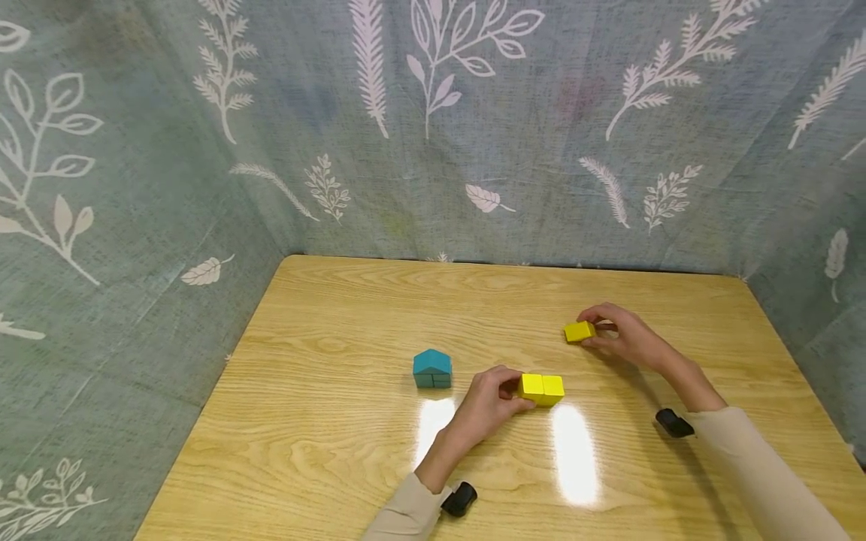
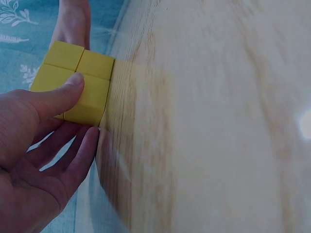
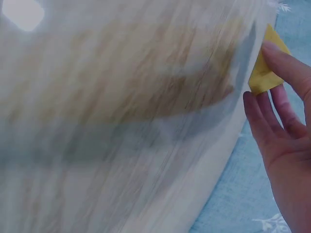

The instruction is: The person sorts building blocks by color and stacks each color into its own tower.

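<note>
In the head view my left hand (image 1: 489,406) grips a small stack of yellow blocks (image 1: 543,389) that stands on the table. Four-square seams cross the face of these yellow blocks (image 2: 92,94) in the left wrist view, and the left thumb presses on that face. Farther back and to the right, my right hand (image 1: 625,336) pinches one yellow block (image 1: 578,331) between thumb and fingers. A slanted edge shows on this yellow block (image 3: 266,68) in the right wrist view. To the left of the left hand stands a teal house-shaped stack of blocks (image 1: 432,370) with a pointed top.
The wooden table (image 1: 325,421) carries bright light reflections near the left hand. A leaf-patterned grey-green cloth (image 1: 406,188) hangs behind and at both sides of it. Black wrist cameras sit at the left wrist (image 1: 460,499) and the right wrist (image 1: 673,423).
</note>
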Tool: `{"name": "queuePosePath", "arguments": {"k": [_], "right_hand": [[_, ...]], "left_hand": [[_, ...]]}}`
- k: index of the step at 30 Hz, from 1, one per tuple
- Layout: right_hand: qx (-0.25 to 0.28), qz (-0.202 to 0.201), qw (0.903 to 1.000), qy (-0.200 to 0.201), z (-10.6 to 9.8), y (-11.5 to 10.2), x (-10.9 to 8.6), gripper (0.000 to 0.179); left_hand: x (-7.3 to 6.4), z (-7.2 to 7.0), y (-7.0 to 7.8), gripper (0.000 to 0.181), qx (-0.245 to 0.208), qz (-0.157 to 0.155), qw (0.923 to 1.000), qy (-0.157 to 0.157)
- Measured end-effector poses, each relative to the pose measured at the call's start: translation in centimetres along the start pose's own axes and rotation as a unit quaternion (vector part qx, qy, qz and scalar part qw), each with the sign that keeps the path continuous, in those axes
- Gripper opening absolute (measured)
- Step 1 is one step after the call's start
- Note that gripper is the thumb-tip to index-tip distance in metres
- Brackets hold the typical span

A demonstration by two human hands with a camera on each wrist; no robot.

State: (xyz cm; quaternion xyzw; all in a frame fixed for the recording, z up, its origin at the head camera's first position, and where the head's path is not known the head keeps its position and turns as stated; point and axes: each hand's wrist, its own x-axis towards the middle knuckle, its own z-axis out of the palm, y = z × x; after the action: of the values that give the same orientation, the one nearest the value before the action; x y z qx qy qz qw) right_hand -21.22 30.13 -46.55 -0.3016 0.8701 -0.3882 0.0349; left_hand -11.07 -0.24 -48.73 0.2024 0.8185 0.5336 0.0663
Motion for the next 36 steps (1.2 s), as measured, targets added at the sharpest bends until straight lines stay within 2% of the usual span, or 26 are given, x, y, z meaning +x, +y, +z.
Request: {"name": "queuePosePath", "arguments": {"k": [6,12,22,30,36], "right_hand": [[-0.01,-0.029,0.9991,0.03,0.0,-1.2,-1.5,0.039],[-0.022,-0.04,0.9977,0.05,0.2,-2.7,-2.8,0.042],[0.004,-0.071,0.994,0.083,1.5,-5.4,-4.3,0.049],[0.009,-0.088,0.993,0.078,2.8,-7.4,-4.5,0.051],[0.011,-0.079,0.9942,0.073,3.9,-8.8,-4.3,0.049]], "left_hand": [[0.1,0.0,-0.2,0.035,-0.002,0.003,1.0,0.0],[0.0,-0.1,-0.1,0.037,-0.005,0.004,1.0,0.0],[0.0,-0.1,0.0,0.036,-0.005,0.009,0.9999,0.001],[0.1,-0.1,0.0,0.036,-0.007,0.005,1.0,0.001],[0.1,0.0,0.1,0.035,-0.013,0.003,0.9999,-0.001]]}}
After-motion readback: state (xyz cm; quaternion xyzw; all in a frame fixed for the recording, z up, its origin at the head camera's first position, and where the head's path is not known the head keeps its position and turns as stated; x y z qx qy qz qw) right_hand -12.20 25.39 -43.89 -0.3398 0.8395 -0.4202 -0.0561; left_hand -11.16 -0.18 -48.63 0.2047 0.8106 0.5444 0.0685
